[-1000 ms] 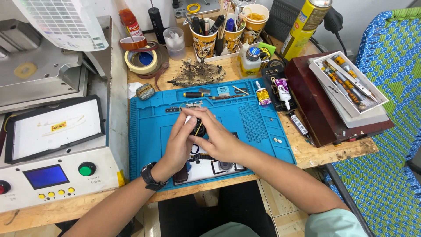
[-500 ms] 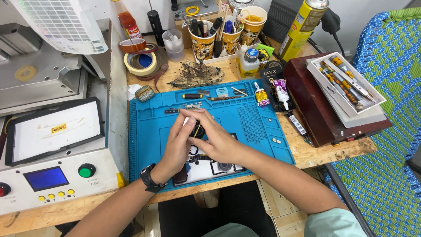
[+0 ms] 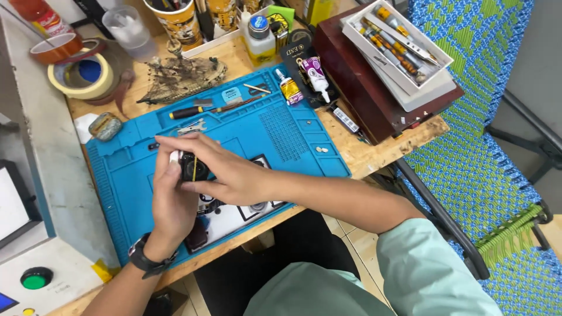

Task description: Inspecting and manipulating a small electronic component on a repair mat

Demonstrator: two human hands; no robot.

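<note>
Both hands meet over a blue work mat [image 3: 281, 129] on a wooden bench. My left hand [image 3: 170, 202], with a black watch on its wrist, grips a small black device part [image 3: 190, 168] with a thin yellow strip across it. My right hand [image 3: 219, 169] reaches over from the right, its fingers closed on the same part from above. Under the hands lies a white and black panel [image 3: 234, 213] on the mat.
A screwdriver [image 3: 193, 110] and tweezers [image 3: 192, 126] lie on the mat's far side. Tape rolls [image 3: 82, 76], cups, bottles and glue tubes [image 3: 288, 88] crowd the bench's back. A dark red box [image 3: 374, 93] bearing a white tool tray [image 3: 404, 41] is right; a machine with a green button [image 3: 35, 277] left.
The view has shifted left and closer. Both hands stay on the small part; the right fingers have moved slightly over it.
</note>
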